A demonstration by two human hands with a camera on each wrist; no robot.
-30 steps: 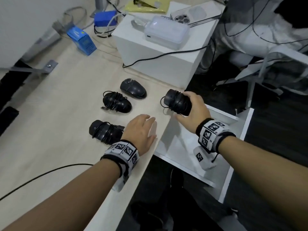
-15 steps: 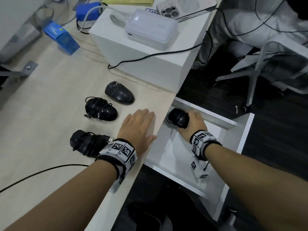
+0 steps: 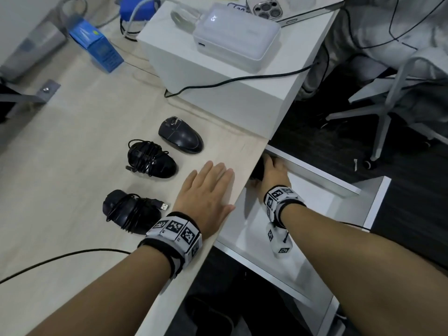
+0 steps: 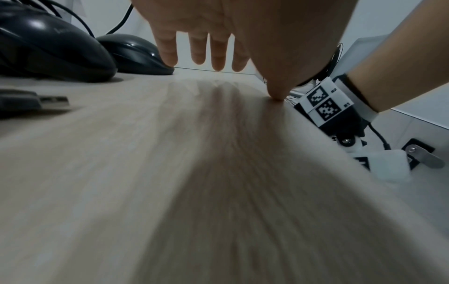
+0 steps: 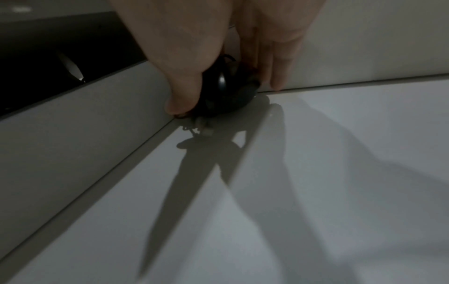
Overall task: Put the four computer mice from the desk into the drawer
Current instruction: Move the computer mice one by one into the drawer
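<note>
Three black mice lie on the light wood desk [image 3: 72, 166]: a cordless one [image 3: 180, 135] farthest back, one wrapped in its cord [image 3: 151, 159] in the middle, and another cord-wrapped one [image 3: 129, 210] nearest, its USB plug sticking out. My left hand [image 3: 206, 197] lies flat on the desk edge, fingers straight. My right hand [image 3: 272, 172] reaches into the far left corner of the open white drawer [image 3: 315, 214] and grips a fourth black mouse [image 5: 226, 90], thumb and fingers curled round it, low against the drawer floor. The desk edge hides most of that mouse in the head view.
A white box [image 3: 218, 76] at the back of the desk carries a white device [image 3: 235, 40] and a phone [image 3: 286, 8], with a black cable trailing off. A blue carton [image 3: 97, 44] lies back left. An office chair base [image 3: 388, 112] stands beyond the drawer.
My right hand carried the mouse from above the desk edge down into the drawer's far left corner. My left hand stayed flat on the desk.
</note>
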